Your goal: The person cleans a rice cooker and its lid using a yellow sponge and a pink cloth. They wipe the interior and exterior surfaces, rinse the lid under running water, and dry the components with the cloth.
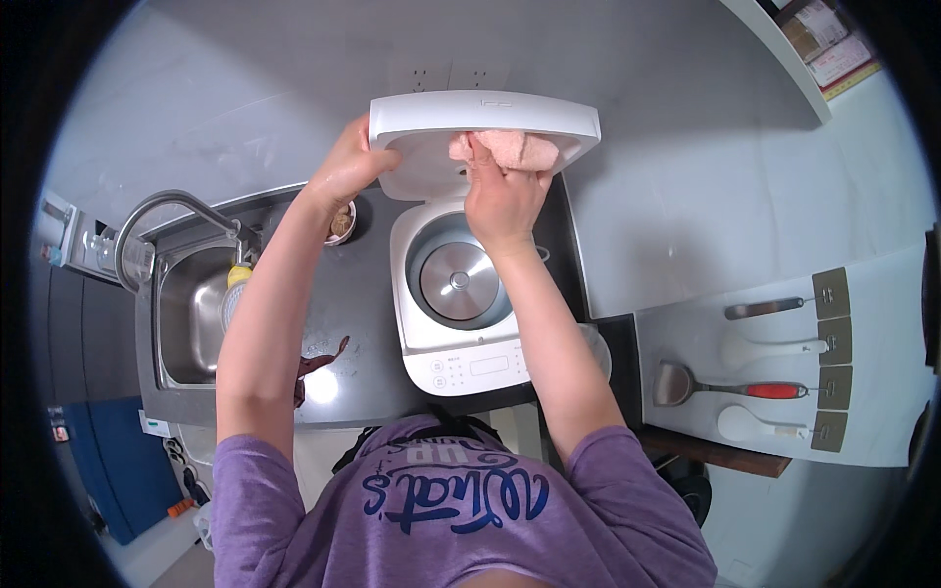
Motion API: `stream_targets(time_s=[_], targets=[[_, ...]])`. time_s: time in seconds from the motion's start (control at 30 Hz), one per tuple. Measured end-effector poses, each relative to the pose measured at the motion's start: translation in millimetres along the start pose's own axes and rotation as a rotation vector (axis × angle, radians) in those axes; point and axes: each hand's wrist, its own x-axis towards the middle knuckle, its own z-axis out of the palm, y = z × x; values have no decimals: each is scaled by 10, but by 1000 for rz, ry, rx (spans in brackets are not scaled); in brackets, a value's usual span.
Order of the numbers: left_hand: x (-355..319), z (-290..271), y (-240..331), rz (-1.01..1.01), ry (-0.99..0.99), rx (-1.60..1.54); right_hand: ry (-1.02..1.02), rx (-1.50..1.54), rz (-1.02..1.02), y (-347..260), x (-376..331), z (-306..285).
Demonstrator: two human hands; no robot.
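Note:
A white rice cooker stands on the dark counter with its lid raised upright. My left hand grips the lid's left edge and steadies it. A pink cloth is pressed against the lid's inner face by my right hand, which is closed on it. Below the hands the cooker's round metal inner plate shows inside the open body.
A steel sink with a curved tap lies to the left, a yellow bottle at its rim. A small bowl sits behind my left arm. On the right wall hang a ladle, white spoons and a red-handled spatula.

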Motion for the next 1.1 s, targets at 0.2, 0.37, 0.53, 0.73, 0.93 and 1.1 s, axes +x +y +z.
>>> stream_targets(time_s=[0.2, 0.37, 0.53, 0.73, 0.93, 1.1], targets=[[22, -17, 3, -10, -12, 13, 107, 111, 1, 201, -55, 20], [30, -10, -22, -1, 4, -17, 68, 61, 203, 262, -94, -22], [60, 29, -55, 21, 29, -90, 140, 136, 323, 195, -139, 7], [40, 4, -61, 14, 15, -114, -40, 273, 656, 108, -414, 181], [-21, 4, -27, 15, -41, -116, -359, 245, 706, -146, -704, 395], [-78, 37, -29, 2, -7, -99, -364, 510, 951, -341, -605, 436]])
